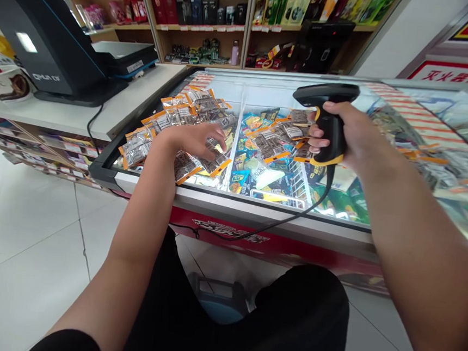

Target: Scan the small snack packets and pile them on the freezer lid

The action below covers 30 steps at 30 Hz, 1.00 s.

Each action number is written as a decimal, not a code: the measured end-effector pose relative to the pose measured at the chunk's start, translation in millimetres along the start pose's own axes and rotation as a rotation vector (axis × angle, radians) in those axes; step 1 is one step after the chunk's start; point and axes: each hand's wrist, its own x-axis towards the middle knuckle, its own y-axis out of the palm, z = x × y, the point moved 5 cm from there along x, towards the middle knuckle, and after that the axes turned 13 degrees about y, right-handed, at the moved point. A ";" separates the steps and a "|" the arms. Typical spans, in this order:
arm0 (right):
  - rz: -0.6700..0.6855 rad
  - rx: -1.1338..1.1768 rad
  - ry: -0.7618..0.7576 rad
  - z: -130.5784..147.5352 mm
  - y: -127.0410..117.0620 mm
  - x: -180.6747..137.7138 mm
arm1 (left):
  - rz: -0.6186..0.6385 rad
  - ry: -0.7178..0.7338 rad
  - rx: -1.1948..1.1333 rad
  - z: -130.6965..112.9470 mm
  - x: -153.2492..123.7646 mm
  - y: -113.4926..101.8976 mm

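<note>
My right hand (346,133) is closed round the handle of a black and yellow barcode scanner (329,110), held over the glass lid of a chest freezer (255,210). The scanner's head points left at a small group of orange-edged snack packets (273,141) on the glass. A black cable (287,218) hangs from it over the freezer's front rim. My left hand (198,139) lies palm down, fingers spread, on a larger spread of the same orange-edged packets (173,118) on the left of the lid.
A black cash register screen (44,44) stands on a white counter (79,113) at the left. Wooden shelves (199,14) with goods line the back wall. Frozen goods show through the glass. A blue stool (219,300) sits between my knees on the white tiled floor.
</note>
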 end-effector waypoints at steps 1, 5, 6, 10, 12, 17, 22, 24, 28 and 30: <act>-0.003 0.001 0.003 0.1 0.4 -0.6 | 0.011 -0.018 0.008 1.9 -0.1 1.7; -0.025 0.005 0.005 1.6 2.2 -4.2 | 0.003 -0.101 0.022 8.9 1.7 7.9; -0.019 0.000 0.005 2.0 3.0 -5.0 | -0.022 -0.131 0.024 10.0 3.4 8.9; 0.036 -0.082 0.006 1.7 7.0 -6.8 | -0.242 -0.222 0.023 10.4 16.9 10.0; 0.098 -0.172 0.029 -1.9 11.9 -7.7 | -0.406 -0.222 0.018 10.4 25.1 8.5; 0.259 -0.318 0.069 -12.9 29.4 -13.6 | -0.660 -0.202 -0.082 15.7 37.6 7.5; 0.278 -0.336 0.067 -16.2 31.9 -14.8 | -0.529 -0.130 -0.148 -0.6 43.0 12.7; 0.289 -0.335 0.069 -17.0 30.0 -14.2 | -0.486 -0.101 -0.131 -11.0 42.4 12.0; 0.312 -0.393 0.042 -17.8 27.7 -15.1 | -0.454 -0.063 -0.073 -23.1 40.8 7.8; 0.316 -0.424 0.037 -17.7 28.0 -17.2 | -0.437 -0.037 -0.052 -25.4 41.3 6.6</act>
